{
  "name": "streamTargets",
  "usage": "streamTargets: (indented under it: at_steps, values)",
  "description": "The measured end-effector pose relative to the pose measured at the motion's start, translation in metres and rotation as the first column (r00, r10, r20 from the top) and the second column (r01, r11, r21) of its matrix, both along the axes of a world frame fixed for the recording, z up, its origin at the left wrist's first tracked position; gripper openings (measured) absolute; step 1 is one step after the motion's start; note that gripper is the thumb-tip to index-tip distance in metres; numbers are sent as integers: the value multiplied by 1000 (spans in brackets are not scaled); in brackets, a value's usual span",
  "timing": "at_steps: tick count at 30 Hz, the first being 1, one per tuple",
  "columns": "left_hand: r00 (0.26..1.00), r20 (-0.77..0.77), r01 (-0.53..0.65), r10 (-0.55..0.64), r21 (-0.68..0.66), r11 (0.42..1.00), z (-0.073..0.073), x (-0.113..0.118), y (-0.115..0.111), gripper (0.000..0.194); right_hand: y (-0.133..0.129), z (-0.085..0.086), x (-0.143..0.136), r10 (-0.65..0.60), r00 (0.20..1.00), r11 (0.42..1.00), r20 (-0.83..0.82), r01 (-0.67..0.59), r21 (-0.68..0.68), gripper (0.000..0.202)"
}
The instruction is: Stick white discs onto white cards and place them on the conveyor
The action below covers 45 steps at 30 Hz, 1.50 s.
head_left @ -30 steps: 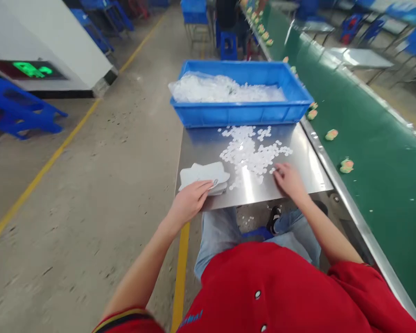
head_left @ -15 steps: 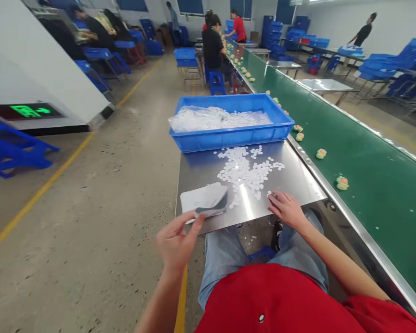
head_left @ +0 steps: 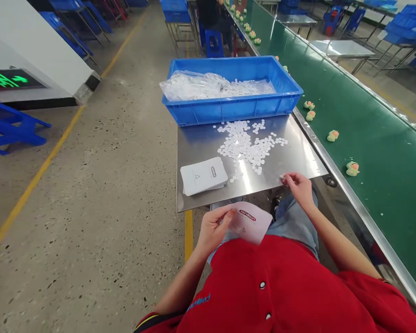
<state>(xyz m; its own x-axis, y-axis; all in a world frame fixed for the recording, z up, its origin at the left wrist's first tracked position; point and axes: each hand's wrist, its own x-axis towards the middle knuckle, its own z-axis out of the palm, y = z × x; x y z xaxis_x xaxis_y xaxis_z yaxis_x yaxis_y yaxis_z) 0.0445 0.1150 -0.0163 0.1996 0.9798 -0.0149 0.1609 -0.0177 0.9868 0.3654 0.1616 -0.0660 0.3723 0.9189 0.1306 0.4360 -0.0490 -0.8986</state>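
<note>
Pinched between the thumb and fingers of my left hand (head_left: 212, 227) is a thin white card (head_left: 254, 224) with a dark red logo, slightly bent, over my lap. My right hand (head_left: 300, 189) is closed at the table's front edge, with a small white disc (head_left: 283, 176) at its fingertips. Left on the metal table (head_left: 197, 141) lies a stack of similar cards (head_left: 201, 176). Loose white discs (head_left: 241, 141) are scattered across the table's middle, between the stack and the blue bin.
A blue bin (head_left: 235, 108) stands at the table's far side, holding a clear bag of white discs (head_left: 197, 85). Along the right runs a green conveyor belt (head_left: 377, 185) carrying small flower-shaped pieces (head_left: 352, 169). Further up, a person in black (head_left: 213, 14) sits beside it.
My left hand has lifted a card off the stack and brought it right and towards my body. My right hand has moved right along the table edge. The view has tipped downward.
</note>
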Motion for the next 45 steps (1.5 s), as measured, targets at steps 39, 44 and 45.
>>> streamTargets:
  at_steps: [39,44,45]
  values:
    - [966,6,-253,258,217,943,4,76,5,17,-24,115,-19,540,837,841,84,-538,-54,30]
    - [992,-76,-61,96,368,928,6,75,25,33,-10,131,-3,501,839,865,212,-482,-136,32]
    - [985,-146,-24,91,407,913,9,69,32,44,-6,138,10,387,883,921,266,-385,-64,31]
